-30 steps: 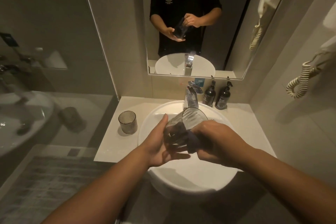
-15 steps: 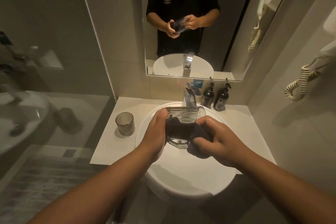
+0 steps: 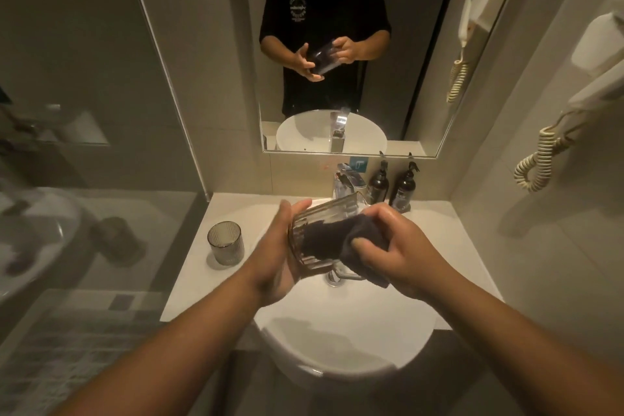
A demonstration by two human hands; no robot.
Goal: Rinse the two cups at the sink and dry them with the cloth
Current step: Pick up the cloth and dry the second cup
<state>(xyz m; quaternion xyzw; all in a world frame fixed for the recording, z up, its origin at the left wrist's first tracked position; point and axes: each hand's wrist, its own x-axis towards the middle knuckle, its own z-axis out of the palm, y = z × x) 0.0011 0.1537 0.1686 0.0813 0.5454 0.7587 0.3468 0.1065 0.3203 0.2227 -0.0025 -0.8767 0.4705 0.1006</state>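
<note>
Ribbed glass, the cup lies tilted over the sink, base toward the left hand, mouth up and away toward the tap. The left hand cradles it with fingers spread, not fully closed. The right hand pinches the dark cloth, which is pressed to the cup's wall on that hand's side; inside or outside, I cannot tell. Wiping likely runs along that base-to-mouth axis. The second cup stands upright on the counter, well out beyond the left hand.
</note>
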